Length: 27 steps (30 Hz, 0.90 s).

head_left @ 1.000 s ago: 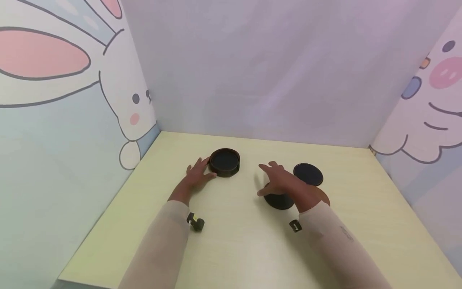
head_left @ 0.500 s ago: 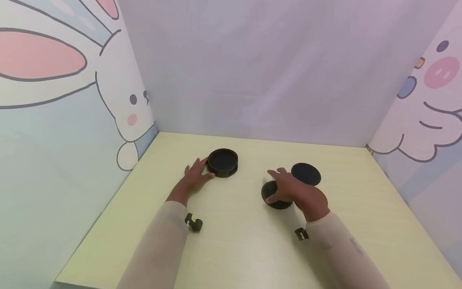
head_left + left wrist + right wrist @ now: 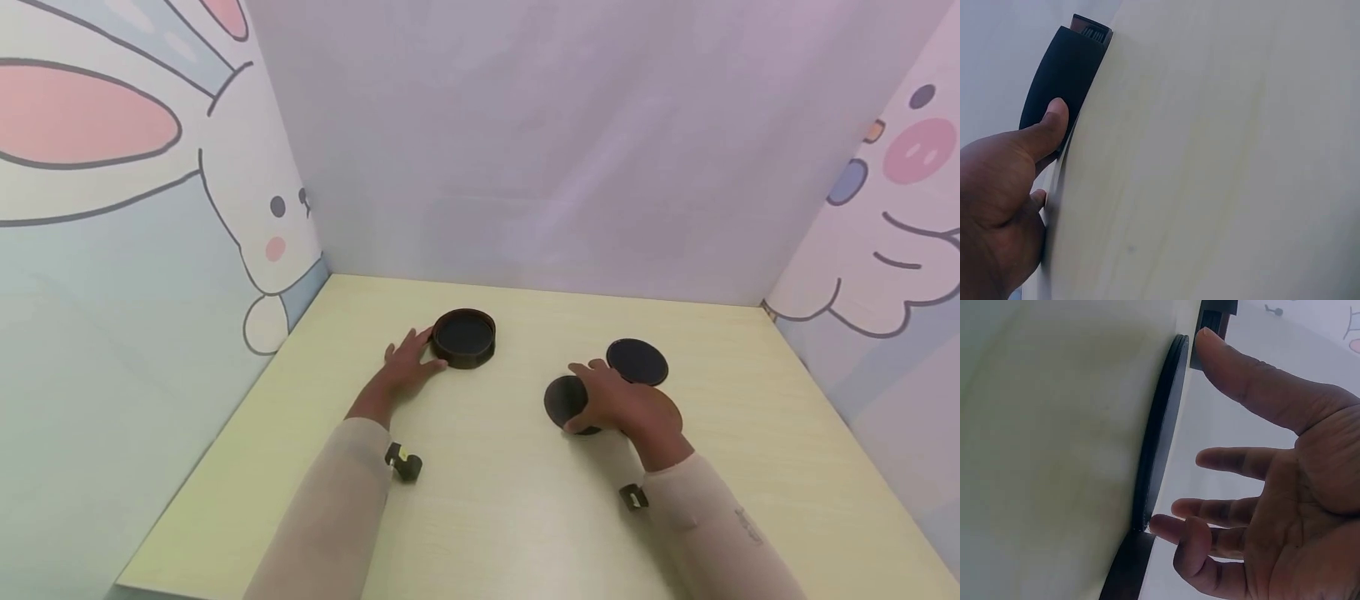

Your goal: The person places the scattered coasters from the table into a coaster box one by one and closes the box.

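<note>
A round black coaster holder (image 3: 465, 361) with a raised rim stands toward the back of the table. My left hand (image 3: 405, 367) grips its left side, and in the left wrist view the thumb (image 3: 1055, 115) presses on its curved wall (image 3: 1063, 75). To the right, my right hand (image 3: 609, 396) reaches over a flat black coaster (image 3: 561, 402) with spread fingers, covering part of it. In the right wrist view this coaster (image 3: 1163, 431) lies on the table, with a fingertip right at its edge and the thumb held apart.
Another black coaster (image 3: 637, 361) lies behind my right hand. A brown disc (image 3: 670, 408) shows partly beneath my right wrist. The pale wooden table (image 3: 480, 500) meets a plain back wall (image 3: 525, 150) and cartoon-printed side walls.
My right hand has shifted slightly right and toward me, lowering over the near black coaster. The left hand keeps its place at the holder, which stays put.
</note>
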Tool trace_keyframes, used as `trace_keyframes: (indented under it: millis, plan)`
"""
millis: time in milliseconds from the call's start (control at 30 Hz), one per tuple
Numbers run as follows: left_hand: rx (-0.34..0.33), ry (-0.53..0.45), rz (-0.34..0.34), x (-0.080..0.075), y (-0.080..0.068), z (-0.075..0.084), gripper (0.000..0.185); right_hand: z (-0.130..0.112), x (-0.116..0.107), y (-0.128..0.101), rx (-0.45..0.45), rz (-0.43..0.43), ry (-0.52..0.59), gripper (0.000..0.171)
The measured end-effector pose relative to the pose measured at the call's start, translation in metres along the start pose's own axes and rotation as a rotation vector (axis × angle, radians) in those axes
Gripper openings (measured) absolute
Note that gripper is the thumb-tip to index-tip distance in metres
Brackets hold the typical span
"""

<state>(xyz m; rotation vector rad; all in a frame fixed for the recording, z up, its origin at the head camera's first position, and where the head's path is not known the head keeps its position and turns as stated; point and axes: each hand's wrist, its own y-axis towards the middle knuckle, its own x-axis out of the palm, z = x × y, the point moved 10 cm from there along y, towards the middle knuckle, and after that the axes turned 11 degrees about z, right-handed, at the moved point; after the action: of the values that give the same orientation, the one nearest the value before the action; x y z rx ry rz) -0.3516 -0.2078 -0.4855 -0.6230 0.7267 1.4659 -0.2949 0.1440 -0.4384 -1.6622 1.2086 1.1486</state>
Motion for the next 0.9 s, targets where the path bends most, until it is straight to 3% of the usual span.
trace_keyframes:
  millis: [200,500,767,900]
  plan:
    - [-0.015,-0.016,0.001,-0.003,-0.004,0.0,0.085,0.004,-0.001,-0.006,0.023,-0.011,-0.058,0.107]
    - [-0.012,-0.015,-0.002,-0.002,-0.003,-0.002,0.085,-0.004,0.002,-0.007,-0.005,-0.02,-0.092,0.067]
    - [-0.007,-0.012,-0.007,-0.001,-0.002,0.0,0.085,-0.011,0.006,-0.001,-0.079,-0.018,-0.088,0.083]
    - [-0.011,-0.011,-0.006,-0.001,-0.003,0.001,0.085,-0.008,0.008,-0.001,-0.07,-0.025,-0.098,0.09]
